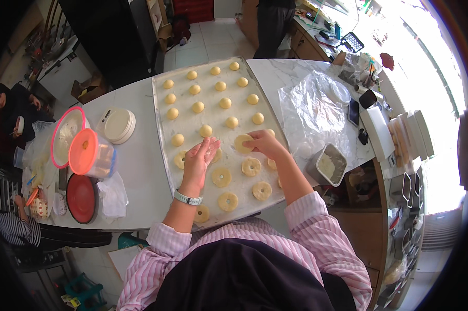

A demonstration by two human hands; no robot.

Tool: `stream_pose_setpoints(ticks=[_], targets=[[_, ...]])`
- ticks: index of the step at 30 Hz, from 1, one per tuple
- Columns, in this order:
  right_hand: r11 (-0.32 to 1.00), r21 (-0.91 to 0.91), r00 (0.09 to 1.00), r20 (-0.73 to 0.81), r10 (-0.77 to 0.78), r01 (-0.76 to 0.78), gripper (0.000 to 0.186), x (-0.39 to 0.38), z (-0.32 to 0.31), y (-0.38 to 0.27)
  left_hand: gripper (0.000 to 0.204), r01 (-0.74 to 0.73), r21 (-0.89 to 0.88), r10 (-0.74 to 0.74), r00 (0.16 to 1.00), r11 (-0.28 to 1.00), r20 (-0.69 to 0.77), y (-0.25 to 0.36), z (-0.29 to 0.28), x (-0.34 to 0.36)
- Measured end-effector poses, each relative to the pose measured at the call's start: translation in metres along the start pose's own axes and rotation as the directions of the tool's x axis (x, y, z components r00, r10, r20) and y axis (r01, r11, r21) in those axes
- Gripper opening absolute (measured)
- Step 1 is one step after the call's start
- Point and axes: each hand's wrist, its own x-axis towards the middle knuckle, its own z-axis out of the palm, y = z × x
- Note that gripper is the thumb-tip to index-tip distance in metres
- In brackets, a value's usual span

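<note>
A large metal baking tray [158, 103] lies on the table before me. Its far part carries rows of small round dough balls [225, 103]; flattened dough rings [215, 179] with holes in the middle lie on its near part. My right hand [267, 145] pinches the edge of a flat dough disc [240, 145] at the tray's middle. Beside it, my left hand [198, 154] is open, palm partly turned up, fingers whitened as if with flour. Another dough piece shows partly behind the left hand. A pale-banded watch [187, 198] sits on my left wrist.
On the left stand a pink-rimmed basin [68, 137], an orange-lidded tub [83, 152], a red-black round pan [82, 198] and a white scale [116, 125]. To the right lie plastic sheeting [314, 109], a metal tin [329, 165] holding white powder and a phone [353, 112]. Other people are nearby.
</note>
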Motion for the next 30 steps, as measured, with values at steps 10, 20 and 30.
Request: stream_pose_setpoints(ticks=[10, 20, 30], targets=[[0.706, -0.708, 0.658, -0.541, -0.525, -0.019, 0.009, -0.106, -0.091, -0.049, 0.029, -0.072, -0.091, 0.062, 0.992, 0.993, -0.108, -0.009, -0.036, 0.005], [0.383, -0.786, 0.784, -0.585, -0.208, -0.485, 0.02, -0.139, -0.185, 0.08, 0.033, -0.271, 0.579, 0.112, 0.949, 0.769, 0.296, -0.036, 0.015, 0.028], [0.502, -0.84, 0.82, -0.428, -0.379, -0.206, 0.026, -0.193, -0.111, -0.014, 0.061, -0.624, 0.722, 0.081, 0.737, -0.298, 0.671, -0.081, 0.018, 0.046]])
